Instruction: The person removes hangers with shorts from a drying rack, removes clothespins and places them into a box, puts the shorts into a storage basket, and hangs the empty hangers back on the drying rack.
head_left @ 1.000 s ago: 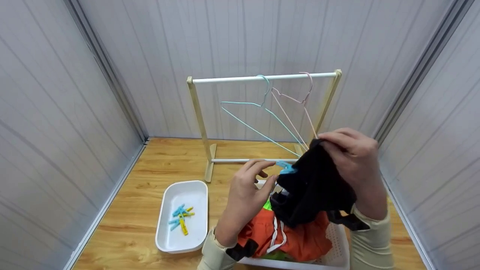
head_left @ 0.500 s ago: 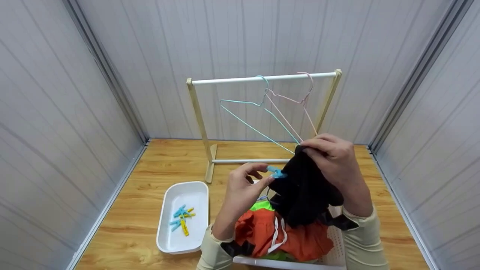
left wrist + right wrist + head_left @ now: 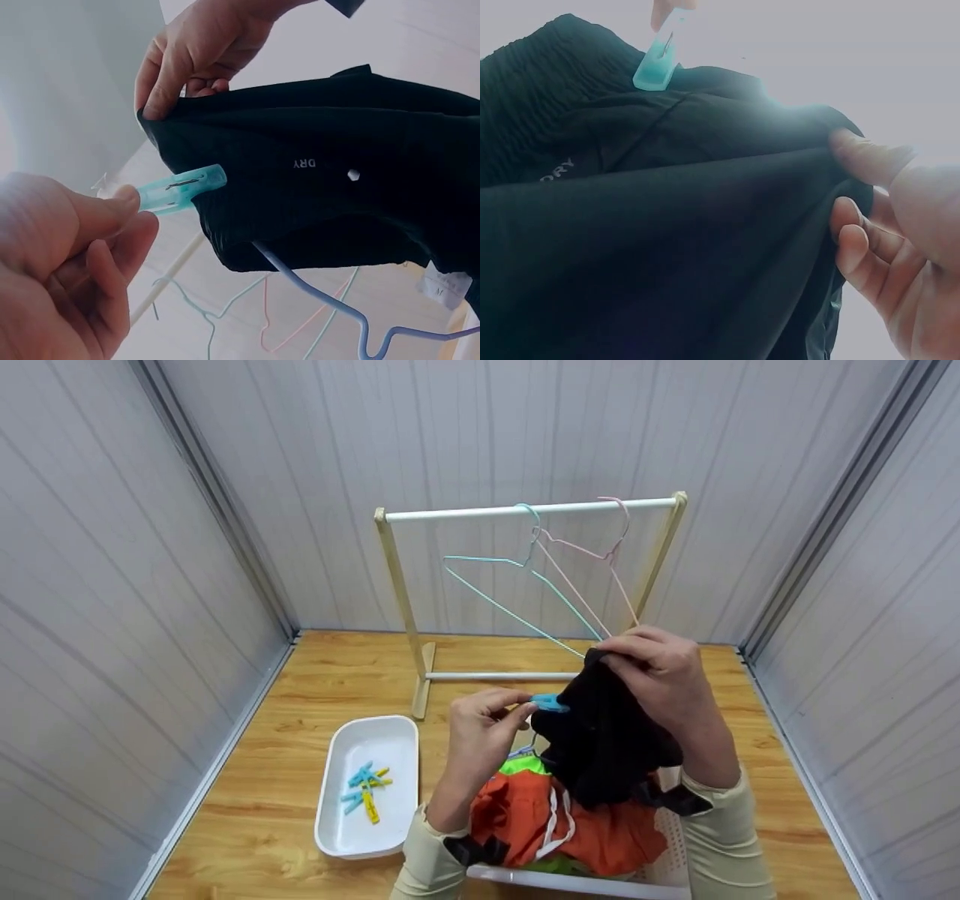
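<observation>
My left hand [image 3: 480,731] pinches the handle end of a blue clothespin [image 3: 550,703] between thumb and forefinger. In the left wrist view the clothespin [image 3: 184,187] overlaps the edge of a black garment [image 3: 262,165] printed "DRY"; gathered fabric [image 3: 562,67] shows in the right wrist view. My right hand [image 3: 664,679] pinches the garment's upper corner between thumb and fingers. A lilac hanger [image 3: 322,300] runs out from under the garment, its far part hidden by the cloth. The garment [image 3: 607,735] hangs above the laundry basket [image 3: 675,840].
Orange shorts [image 3: 517,810] with a white drawstring and a bright green cloth [image 3: 523,766] lie in the basket. A white tray [image 3: 341,832] on the left holds several blue and yellow clothespins [image 3: 369,795]. Behind, teal [image 3: 487,598] and pink [image 3: 577,547] hangers hang on a rack [image 3: 457,513].
The black garment and my right hand have shifted left. My left thumb and forefinger have come closer together on the clothespin, which has moved slightly left.
</observation>
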The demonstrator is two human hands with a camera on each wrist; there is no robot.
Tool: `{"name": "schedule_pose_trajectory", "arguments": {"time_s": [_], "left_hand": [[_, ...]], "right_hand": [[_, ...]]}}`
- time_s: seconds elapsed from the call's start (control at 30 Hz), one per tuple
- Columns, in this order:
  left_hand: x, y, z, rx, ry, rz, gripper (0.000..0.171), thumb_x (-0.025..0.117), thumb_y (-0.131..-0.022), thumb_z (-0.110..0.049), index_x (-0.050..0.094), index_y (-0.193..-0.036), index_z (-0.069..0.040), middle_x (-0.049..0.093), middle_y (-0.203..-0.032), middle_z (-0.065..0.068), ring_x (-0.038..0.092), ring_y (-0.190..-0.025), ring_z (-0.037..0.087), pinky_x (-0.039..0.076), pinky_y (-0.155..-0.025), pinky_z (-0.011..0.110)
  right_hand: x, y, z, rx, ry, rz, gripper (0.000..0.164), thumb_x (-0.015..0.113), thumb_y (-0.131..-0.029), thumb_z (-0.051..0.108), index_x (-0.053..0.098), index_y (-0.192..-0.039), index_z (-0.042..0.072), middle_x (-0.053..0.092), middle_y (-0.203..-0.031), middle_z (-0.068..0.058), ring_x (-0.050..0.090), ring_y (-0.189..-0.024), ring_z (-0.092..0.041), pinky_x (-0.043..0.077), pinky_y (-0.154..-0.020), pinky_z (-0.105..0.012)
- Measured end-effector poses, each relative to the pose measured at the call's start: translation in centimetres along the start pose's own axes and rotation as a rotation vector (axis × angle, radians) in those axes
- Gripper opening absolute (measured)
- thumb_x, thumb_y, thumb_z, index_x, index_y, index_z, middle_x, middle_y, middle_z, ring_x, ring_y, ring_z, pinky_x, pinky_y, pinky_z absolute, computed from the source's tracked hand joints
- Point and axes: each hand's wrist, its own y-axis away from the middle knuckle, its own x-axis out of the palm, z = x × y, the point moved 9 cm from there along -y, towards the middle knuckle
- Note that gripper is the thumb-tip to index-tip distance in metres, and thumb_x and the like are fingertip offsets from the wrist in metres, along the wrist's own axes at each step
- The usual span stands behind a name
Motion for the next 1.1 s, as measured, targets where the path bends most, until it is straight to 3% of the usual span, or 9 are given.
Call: {"name": "schedule_pose_trajectory", "arguments": {"time_s": [0.07, 0.17, 0.3, 0.67, 0.8, 0.97, 1.1], "left_hand": [[0.2, -0.2, -0.1, 0.026, -0.004, 0.005, 0.003, 0.075, -0.083, -0.001, 0.076, -0.085, 0.001, 0.072, -0.081, 0.007, 0.065, -0.054, 0.016, 0.053, -0.053, 0.025], [0.1, -0.3, -1.6, 0.06, -0.003, 0.006, 0.002, 0.073, -0.082, 0.004, 0.074, -0.083, 0.005, 0.071, -0.08, 0.014, 0.065, -0.054, 0.022, 0.054, -0.053, 0.026], [-0.5, -0.3, -3.3, 0.055, -0.002, -0.003, 0.004, 0.071, -0.081, 0.011, 0.073, -0.083, 0.008, 0.07, -0.08, 0.018, 0.066, -0.056, 0.026, 0.055, -0.055, 0.029], [-1.8, -0.3, -3.1, 0.062, -0.045, -0.035, 0.005, 0.07, -0.081, 0.012, 0.072, -0.083, 0.008, 0.07, -0.08, 0.017, 0.065, -0.054, 0.025, 0.054, -0.053, 0.027], [-2.7, -0.3, -2.2, 0.037, -0.074, -0.051, 0.005, 0.07, -0.082, 0.012, 0.072, -0.084, 0.009, 0.07, -0.081, 0.017, 0.064, -0.053, 0.027, 0.053, -0.052, 0.027], [-4.3, 0.4, 1.1, 0.028, -0.126, -0.08, 0.005, 0.071, -0.084, 0.006, 0.074, -0.086, 0.003, 0.072, -0.084, 0.012, 0.064, -0.053, 0.022, 0.053, -0.051, 0.026], [-6.6, 1.2, 3.2, 0.032, -0.196, -0.117, 0.004, 0.074, -0.084, -0.001, 0.076, -0.088, -0.002, 0.073, -0.087, 0.007, 0.063, -0.052, 0.014, 0.052, -0.05, 0.023]], "right_hand": [[-0.2, 0.0, -0.2, 0.014, 0.001, 0.0, 0.023, 0.075, -0.075, -0.011, 0.077, -0.092, 0.006, 0.07, -0.085, -0.008, 0.062, -0.074, -0.018, 0.044, -0.074, -0.016], [-0.2, 0.1, -0.4, 0.023, 0.003, 0.001, 0.023, 0.075, -0.076, -0.011, 0.077, -0.092, 0.006, 0.07, -0.085, -0.008, 0.062, -0.074, -0.018, 0.044, -0.074, -0.016], [0.1, 0.4, -0.6, 0.025, 0.008, 0.004, 0.025, 0.076, -0.074, -0.012, 0.077, -0.092, 0.006, 0.07, -0.086, -0.006, 0.062, -0.074, -0.017, 0.044, -0.073, -0.016], [0.2, 0.8, -1.4, 0.045, 0.017, 0.005, 0.024, 0.076, -0.074, -0.013, 0.077, -0.091, 0.005, 0.07, -0.087, -0.004, 0.063, -0.075, -0.017, 0.044, -0.072, -0.016], [0.2, 0.8, -1.6, 0.041, 0.012, -0.007, 0.025, 0.076, -0.073, -0.014, 0.077, -0.09, 0.004, 0.07, -0.085, -0.005, 0.062, -0.073, -0.018, 0.044, -0.071, -0.015], [0.2, 1.0, -1.6, 0.033, 0.011, -0.023, 0.025, 0.077, -0.07, -0.016, 0.076, -0.087, 0.002, 0.07, -0.083, -0.007, 0.061, -0.071, -0.017, 0.043, -0.069, -0.015], [0.4, 1.1, -1.7, 0.031, 0.01, -0.025, 0.025, 0.077, -0.07, -0.016, 0.076, -0.087, 0.002, 0.07, -0.083, -0.007, 0.061, -0.071, -0.017, 0.043, -0.07, -0.015]]}}
